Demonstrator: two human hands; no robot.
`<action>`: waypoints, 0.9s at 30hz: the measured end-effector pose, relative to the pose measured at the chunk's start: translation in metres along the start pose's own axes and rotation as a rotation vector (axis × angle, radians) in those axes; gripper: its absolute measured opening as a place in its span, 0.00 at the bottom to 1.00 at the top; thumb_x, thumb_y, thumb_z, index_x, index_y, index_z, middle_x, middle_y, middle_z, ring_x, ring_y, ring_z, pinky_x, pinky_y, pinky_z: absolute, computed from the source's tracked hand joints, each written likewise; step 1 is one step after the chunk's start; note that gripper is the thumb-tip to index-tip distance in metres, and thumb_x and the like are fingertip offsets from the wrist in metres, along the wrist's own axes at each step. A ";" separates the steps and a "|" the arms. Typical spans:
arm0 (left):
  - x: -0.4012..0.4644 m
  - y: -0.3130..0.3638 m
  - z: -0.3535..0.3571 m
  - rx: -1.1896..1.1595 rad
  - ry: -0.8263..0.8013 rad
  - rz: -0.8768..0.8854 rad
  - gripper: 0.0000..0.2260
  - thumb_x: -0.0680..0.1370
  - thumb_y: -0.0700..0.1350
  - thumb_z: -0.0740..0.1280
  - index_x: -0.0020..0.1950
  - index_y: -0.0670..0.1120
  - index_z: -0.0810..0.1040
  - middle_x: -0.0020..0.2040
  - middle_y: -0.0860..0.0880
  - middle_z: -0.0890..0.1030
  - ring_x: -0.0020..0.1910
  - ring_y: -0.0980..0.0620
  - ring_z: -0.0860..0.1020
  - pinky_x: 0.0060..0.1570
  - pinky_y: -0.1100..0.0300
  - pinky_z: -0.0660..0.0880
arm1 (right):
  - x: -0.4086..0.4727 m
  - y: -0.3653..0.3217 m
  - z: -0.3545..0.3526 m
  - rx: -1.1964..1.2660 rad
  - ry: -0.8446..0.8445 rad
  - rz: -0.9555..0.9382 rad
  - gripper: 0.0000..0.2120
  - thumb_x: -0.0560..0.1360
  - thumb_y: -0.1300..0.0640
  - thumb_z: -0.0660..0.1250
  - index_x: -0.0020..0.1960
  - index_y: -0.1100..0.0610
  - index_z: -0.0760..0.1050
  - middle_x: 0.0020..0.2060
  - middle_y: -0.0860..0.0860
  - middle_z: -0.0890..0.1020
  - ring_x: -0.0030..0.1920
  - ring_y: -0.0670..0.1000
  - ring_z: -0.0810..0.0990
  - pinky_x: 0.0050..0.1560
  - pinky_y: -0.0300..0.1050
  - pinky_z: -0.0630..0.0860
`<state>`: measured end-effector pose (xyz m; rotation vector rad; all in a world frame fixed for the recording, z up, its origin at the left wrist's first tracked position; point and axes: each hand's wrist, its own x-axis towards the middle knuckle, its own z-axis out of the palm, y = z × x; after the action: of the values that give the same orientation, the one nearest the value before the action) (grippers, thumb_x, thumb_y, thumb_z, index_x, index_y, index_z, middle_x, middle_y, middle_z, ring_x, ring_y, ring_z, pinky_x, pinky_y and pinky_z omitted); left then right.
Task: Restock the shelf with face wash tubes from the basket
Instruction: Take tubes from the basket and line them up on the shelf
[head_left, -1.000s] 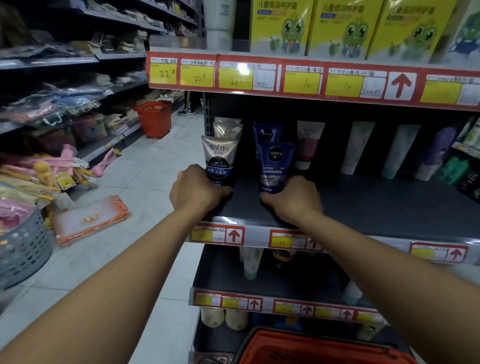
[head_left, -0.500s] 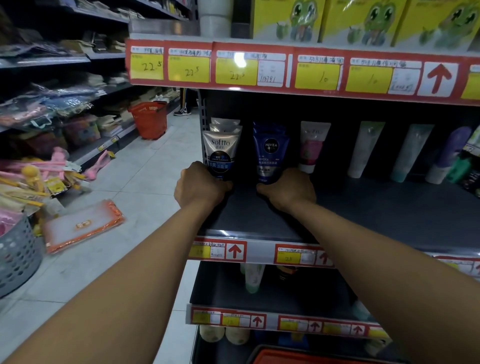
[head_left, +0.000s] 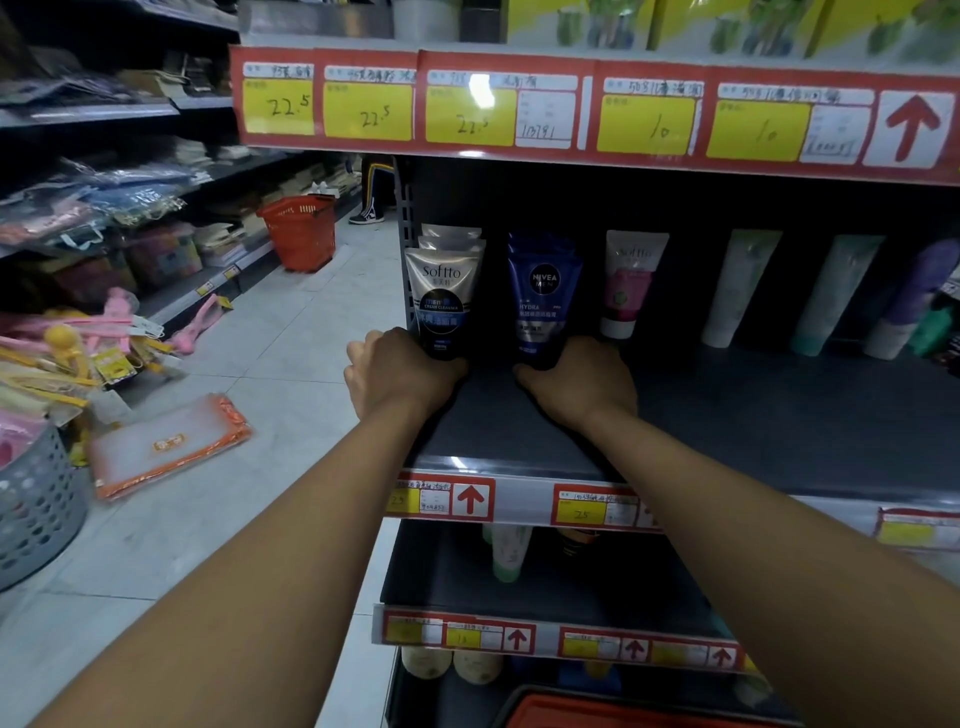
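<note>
Shop aisle, with a dark shelf (head_left: 727, 415) on the right and a tiled floor on the left. Left hand (head_left: 400, 371) has its grip curled round the base of an upright silver Softto tube (head_left: 441, 296) at the shelf's left end, more silver tubes standing behind it. Right hand (head_left: 582, 379) grips the foot of a blue Nivea tube (head_left: 543, 296) just beside it. At the bottom edge, near, shows the red basket (head_left: 623, 714).
</note>
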<state>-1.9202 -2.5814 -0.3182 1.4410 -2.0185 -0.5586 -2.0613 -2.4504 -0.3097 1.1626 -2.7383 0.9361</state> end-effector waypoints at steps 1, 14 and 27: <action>0.000 0.000 0.000 -0.006 -0.001 -0.004 0.30 0.63 0.71 0.71 0.53 0.49 0.85 0.53 0.46 0.79 0.59 0.42 0.72 0.48 0.52 0.72 | 0.000 0.000 0.000 -0.003 0.000 0.000 0.19 0.72 0.38 0.71 0.46 0.54 0.76 0.37 0.47 0.78 0.36 0.47 0.77 0.36 0.43 0.77; 0.000 0.003 0.000 0.038 0.016 0.049 0.30 0.68 0.69 0.72 0.57 0.46 0.85 0.57 0.44 0.79 0.61 0.41 0.72 0.50 0.51 0.72 | -0.001 -0.002 -0.001 -0.036 -0.004 -0.005 0.19 0.74 0.38 0.70 0.48 0.54 0.75 0.41 0.50 0.79 0.41 0.51 0.79 0.38 0.44 0.78; -0.010 0.007 -0.018 0.136 -0.053 0.000 0.41 0.62 0.74 0.75 0.62 0.45 0.77 0.60 0.45 0.78 0.63 0.40 0.73 0.58 0.47 0.74 | -0.011 0.004 -0.020 0.004 -0.115 -0.041 0.32 0.69 0.38 0.75 0.66 0.54 0.75 0.60 0.52 0.81 0.57 0.54 0.80 0.54 0.46 0.78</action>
<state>-1.9109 -2.5695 -0.3023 1.5203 -2.1338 -0.4717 -2.0594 -2.4306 -0.2982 1.3074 -2.7895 0.8974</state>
